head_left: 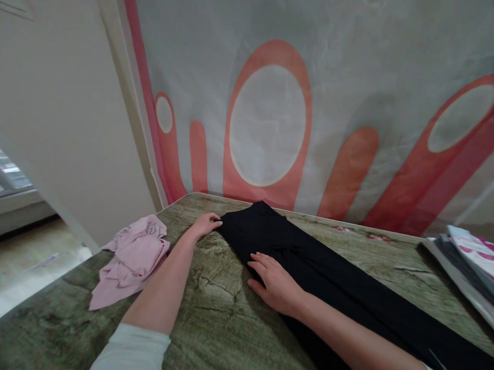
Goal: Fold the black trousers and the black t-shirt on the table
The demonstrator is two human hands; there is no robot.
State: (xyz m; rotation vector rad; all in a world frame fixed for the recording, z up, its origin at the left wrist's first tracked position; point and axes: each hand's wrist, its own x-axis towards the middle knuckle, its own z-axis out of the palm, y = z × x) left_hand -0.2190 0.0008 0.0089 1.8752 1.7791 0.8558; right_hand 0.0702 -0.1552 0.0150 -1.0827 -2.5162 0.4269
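A pair of black trousers [329,266] lies spread across the table, the waist end toward the back middle and the legs running to the lower right. At the waist corner my left hand [205,225] pinches the cloth between thumb and fingers. My right hand [273,283] rests flat on the near side of the trousers, its fingers stretched out and the thumb apart. Its forearm crosses over one leg. A crumpled pink garment [139,251] with a dark print lies to the left of my left forearm.
The wood-patterned table [218,327] has a rounded left corner. A stack of folded clothes [470,268] sits at the right edge. Behind the table hangs a grey backdrop [340,57] with orange shapes. A pale wall panel [65,87] stands at the left.
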